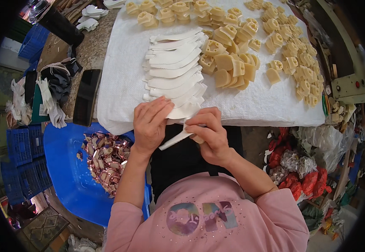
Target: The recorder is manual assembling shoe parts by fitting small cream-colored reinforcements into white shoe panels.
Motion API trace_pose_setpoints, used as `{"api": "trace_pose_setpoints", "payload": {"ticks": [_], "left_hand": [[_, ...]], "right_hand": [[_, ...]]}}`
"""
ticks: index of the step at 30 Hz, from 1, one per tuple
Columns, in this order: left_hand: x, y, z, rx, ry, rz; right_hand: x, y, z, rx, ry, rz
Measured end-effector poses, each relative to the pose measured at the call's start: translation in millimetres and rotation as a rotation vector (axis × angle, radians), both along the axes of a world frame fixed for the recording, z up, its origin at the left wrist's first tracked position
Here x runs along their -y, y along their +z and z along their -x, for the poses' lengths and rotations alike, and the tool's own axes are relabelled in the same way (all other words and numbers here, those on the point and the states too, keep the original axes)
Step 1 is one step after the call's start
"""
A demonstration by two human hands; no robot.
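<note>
Thin white curved strips [176, 61], perhaps leather, lie overlapped in a column on the white cloth-covered table. My left hand [149, 126] is closed at the near end of this column, its fingers pressed together over the edge of the nearest strip; its thumb is mostly hidden. Just to its right, my right hand [211, 136] pinches a narrow white strip [175, 140] that slants down to the left past the table edge. Part of a small beige piece shows under the right fingers. Beyond it sits a pile of beige moulded pieces [233, 69] shaped like shoe heels.
More beige pieces [302, 63] cover the table's far and right sides. A dark phone [87, 96] lies at the left edge. Below stands a blue tub [67, 176] with shiny pinkish pieces [106, 161]. Red and clear plastic bags [304, 182] lie at the lower right.
</note>
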State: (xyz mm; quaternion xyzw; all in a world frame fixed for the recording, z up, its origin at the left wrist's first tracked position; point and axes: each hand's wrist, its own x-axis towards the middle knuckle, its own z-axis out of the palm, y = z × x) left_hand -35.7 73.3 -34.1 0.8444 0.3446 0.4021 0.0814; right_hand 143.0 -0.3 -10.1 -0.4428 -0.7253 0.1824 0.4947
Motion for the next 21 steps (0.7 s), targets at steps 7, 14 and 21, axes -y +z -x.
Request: {"api": "trace_pose_setpoints", "payload": {"ticks": [7, 14, 21], "left_hand": [[-0.8, -1.9, 6.8, -0.009, 0.061, 0.039], [5.9, 11.7, 10.6, 0.006, 0.037, 0.103], [24.0, 36.8, -17.3, 0.116, 0.163, 0.275]], "right_hand": [[-2.0, 43.5, -27.7, -0.179, 0.029, -0.083], [8.5, 13.5, -66.2, -0.241, -0.41, 0.055], [9.7, 20.0, -74.0, 0.163, -0.61, -0.054]]}}
